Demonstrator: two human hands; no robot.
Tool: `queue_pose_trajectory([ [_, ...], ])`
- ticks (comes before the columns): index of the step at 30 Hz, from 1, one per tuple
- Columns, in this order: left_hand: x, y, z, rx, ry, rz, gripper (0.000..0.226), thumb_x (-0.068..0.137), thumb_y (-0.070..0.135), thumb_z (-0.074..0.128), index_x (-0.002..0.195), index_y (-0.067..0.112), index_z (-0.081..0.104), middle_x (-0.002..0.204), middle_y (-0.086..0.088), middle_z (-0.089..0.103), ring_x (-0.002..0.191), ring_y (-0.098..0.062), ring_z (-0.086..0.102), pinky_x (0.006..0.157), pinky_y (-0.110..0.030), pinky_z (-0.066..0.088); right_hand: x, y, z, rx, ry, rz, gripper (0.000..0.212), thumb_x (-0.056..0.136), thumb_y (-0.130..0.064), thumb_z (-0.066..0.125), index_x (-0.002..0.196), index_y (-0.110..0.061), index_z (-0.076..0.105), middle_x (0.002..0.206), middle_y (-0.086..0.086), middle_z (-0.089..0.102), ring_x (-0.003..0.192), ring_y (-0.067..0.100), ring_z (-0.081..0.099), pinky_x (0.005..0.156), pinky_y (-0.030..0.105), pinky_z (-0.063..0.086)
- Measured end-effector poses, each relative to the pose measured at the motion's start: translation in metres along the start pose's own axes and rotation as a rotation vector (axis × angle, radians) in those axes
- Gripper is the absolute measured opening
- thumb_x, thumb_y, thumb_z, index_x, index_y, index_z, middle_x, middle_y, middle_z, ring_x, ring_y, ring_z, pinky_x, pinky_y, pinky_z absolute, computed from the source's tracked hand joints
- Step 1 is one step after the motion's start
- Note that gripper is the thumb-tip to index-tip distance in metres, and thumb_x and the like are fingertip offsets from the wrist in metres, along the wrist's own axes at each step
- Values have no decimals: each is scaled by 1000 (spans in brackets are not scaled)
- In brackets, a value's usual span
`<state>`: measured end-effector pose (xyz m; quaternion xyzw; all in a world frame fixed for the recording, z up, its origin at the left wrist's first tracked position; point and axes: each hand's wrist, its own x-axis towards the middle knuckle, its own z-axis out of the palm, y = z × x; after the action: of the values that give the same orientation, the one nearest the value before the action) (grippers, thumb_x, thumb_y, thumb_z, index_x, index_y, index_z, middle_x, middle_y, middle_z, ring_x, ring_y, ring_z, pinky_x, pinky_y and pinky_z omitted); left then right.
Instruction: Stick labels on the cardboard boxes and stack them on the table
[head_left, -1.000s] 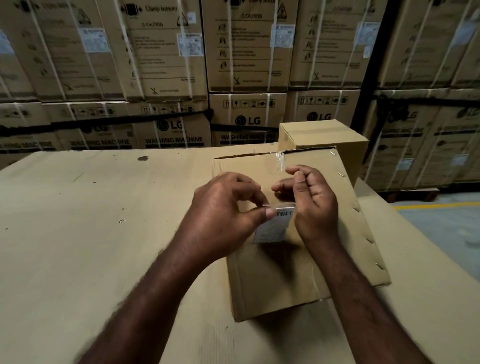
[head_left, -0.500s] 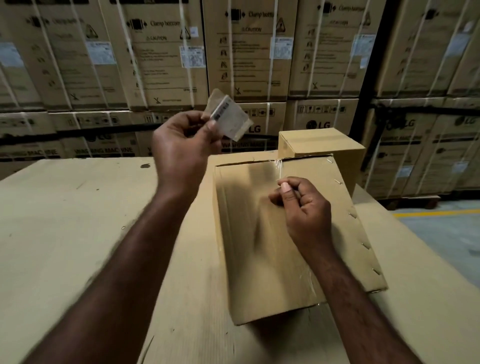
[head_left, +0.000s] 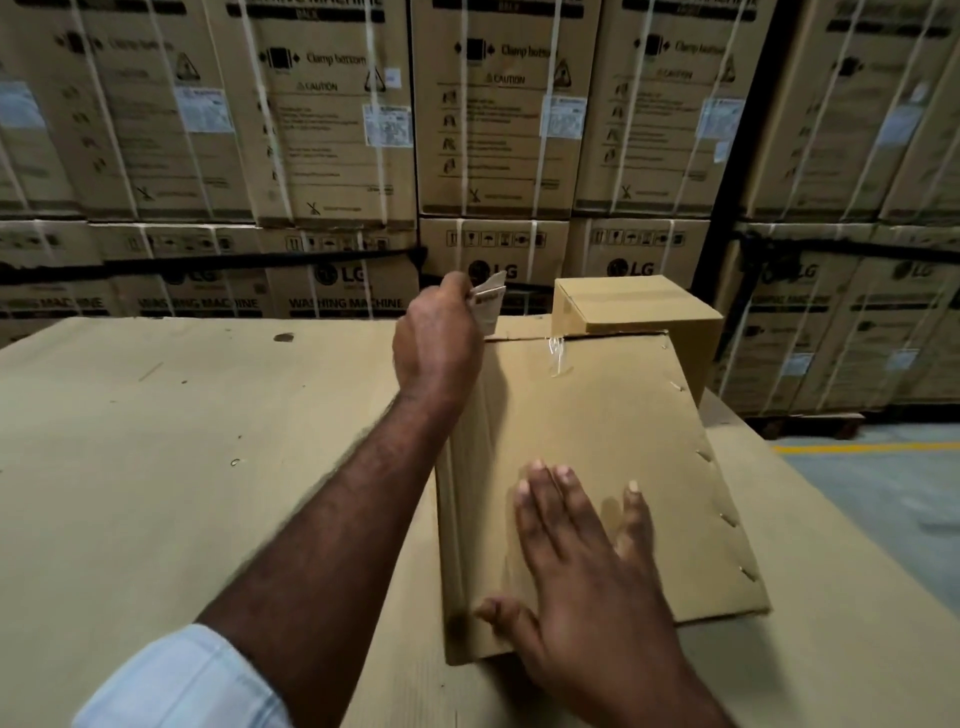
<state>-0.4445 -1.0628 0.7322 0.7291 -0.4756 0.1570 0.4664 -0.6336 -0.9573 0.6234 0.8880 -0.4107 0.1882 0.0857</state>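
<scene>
Warehouse cartons (head_left: 332, 130) rise behind the table (head_left: 182, 441), where the right hand (head_left: 587, 561) presses flat, fingers straight, on the box (head_left: 597, 415) while the left hand (head_left: 439, 345) has label paper (head_left: 489, 306) pinched in its grip above the far edge; firm outward strokes would seat any label underneath.

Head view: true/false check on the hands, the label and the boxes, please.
1. The left hand holds the label. True.
2. The right hand grips the label too. False: it lies flat, fingers straight, on the near box.
3. A smaller box stands behind the near box. True.
4. The near box is stacked on the smaller box. False: it rests on the table.
</scene>
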Motion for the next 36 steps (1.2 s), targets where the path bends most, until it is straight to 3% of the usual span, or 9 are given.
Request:
queue_pose_trajectory([
  [5,-3,3,-2,-28,-4,5,19,102,23,52,116,22,65,100,-1,68,79,-15,55,57,-28,36,54,-18,-26,-30,-187,92,97,82,-82,-5,155,-19,-14,161,4,-28,147,23,-28,111,65,-16],
  [10,4,-7,0,16,-16,-46,18,102,16,51,115,18,63,99,-3,67,81,-18,58,57,-29,41,54,-21,-24,-54,-231,45,93,82,-77,-11,155,-20,-14,161,1,-26,148,20,-27,110,64,-20],
  [14,7,-5,2,-53,-62,-49,19,102,17,51,117,19,62,102,0,65,83,-13,56,59,-21,37,23,-22,-24,-74,-229,61,90,88,-77,-6,156,-20,6,164,3,-6,150,23,-10,111,68,-14],
  [18,4,-3,0,-126,-74,-26,19,100,20,56,118,21,63,99,6,63,82,-7,52,56,-13,30,46,-23,-23,-58,-252,70,84,87,-72,-10,155,-23,-15,159,-2,-29,146,17,-29,111,64,-20],
  [24,0,-8,-1,-136,-45,27,16,99,21,58,114,21,64,102,1,67,84,-10,58,64,-26,50,93,-20,-17,-33,-94,75,69,101,-53,13,157,-17,-4,162,1,-21,150,16,-19,114,65,-10],
  [27,4,-10,2,-57,-45,-21,17,100,18,55,116,19,62,104,-2,67,83,-12,56,60,-27,44,74,-22,-12,-14,-105,64,68,101,-56,10,157,-21,-7,162,-2,-22,149,15,-21,114,64,-14],
  [29,10,-16,4,-48,-47,-81,20,100,16,54,119,18,60,106,-3,66,83,-13,56,59,-27,42,43,-28,-5,-9,-110,49,68,100,-59,11,158,-23,10,165,-1,-4,152,19,-4,114,68,-2],
  [32,18,-20,7,-76,-70,-116,22,100,13,53,121,16,59,107,-4,64,86,-13,57,63,-27,44,1,-27,1,-11,-134,35,69,100,-58,17,140,-17,54,152,5,43,140,23,42,104,67,23],
  [36,12,-11,6,-105,-112,-51,18,101,17,53,119,17,58,106,-1,61,87,-12,55,68,-29,50,-19,-18,3,-52,-152,4,78,100,-61,11,133,-11,61,146,7,51,133,25,51,99,69,23],
])
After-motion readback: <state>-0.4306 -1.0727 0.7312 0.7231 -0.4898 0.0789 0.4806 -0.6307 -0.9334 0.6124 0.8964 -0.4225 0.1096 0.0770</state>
